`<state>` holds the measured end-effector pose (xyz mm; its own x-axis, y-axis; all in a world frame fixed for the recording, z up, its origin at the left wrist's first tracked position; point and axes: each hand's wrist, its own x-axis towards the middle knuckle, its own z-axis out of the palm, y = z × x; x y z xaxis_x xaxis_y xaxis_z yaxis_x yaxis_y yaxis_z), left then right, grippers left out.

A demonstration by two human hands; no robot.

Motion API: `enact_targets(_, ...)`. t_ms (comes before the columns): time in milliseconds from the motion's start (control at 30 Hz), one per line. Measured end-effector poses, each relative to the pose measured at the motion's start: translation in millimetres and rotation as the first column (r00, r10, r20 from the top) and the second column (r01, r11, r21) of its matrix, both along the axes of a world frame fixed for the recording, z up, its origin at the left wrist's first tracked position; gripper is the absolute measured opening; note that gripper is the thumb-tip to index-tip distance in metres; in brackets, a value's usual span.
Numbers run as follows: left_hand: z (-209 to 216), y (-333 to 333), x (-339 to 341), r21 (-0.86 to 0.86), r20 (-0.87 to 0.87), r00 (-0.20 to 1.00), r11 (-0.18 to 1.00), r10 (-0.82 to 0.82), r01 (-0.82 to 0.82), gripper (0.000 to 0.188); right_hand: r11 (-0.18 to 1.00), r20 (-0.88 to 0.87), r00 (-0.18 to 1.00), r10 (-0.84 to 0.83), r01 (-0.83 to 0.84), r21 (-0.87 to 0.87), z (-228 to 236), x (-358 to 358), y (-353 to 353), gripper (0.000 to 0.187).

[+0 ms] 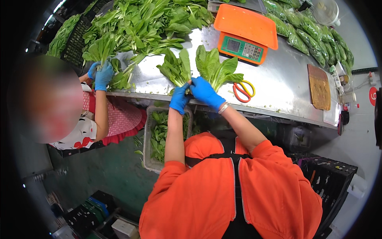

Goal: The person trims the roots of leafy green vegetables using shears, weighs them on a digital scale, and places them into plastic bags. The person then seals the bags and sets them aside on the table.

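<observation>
Both my hands wear blue gloves and meet at the near edge of the metal table. My left hand is closed around the stem end of a small bunch of leafy greens, whose leaves point away from me. Close beside it, my right hand is closed at the base of a second leafy green bunch, its leaves fanning out to the right. The fingertips of both hands come together between the bunches, and what lies in them there is hidden. Just right of my right hand lie scissors with red and yellow handles.
An orange scale stands beyond the scissors. A big pile of greens covers the table's far left. Bagged greens lie far right, near a brown board. A co-worker's gloved hands hold greens. A crate stands below.
</observation>
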<state>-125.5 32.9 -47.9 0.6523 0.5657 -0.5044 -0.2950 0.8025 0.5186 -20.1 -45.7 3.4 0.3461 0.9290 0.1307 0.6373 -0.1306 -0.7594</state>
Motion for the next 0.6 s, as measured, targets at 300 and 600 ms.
enact_targets(300,3.3,-1.5,27.0,0.500,-0.387,0.912,0.862,0.133,0.086,0.032,0.892,0.174,0.953,-0.246,0.293,-0.345,7.8,38.4,-28.6,0.028)
enact_targets(600,-10.9,1.5,58.3,0.719,-0.485,0.828,0.667,0.282,0.194,0.039,0.881,-0.002,0.912,-0.410,0.395,-0.261,-13.2,58.3,-20.6,0.027)
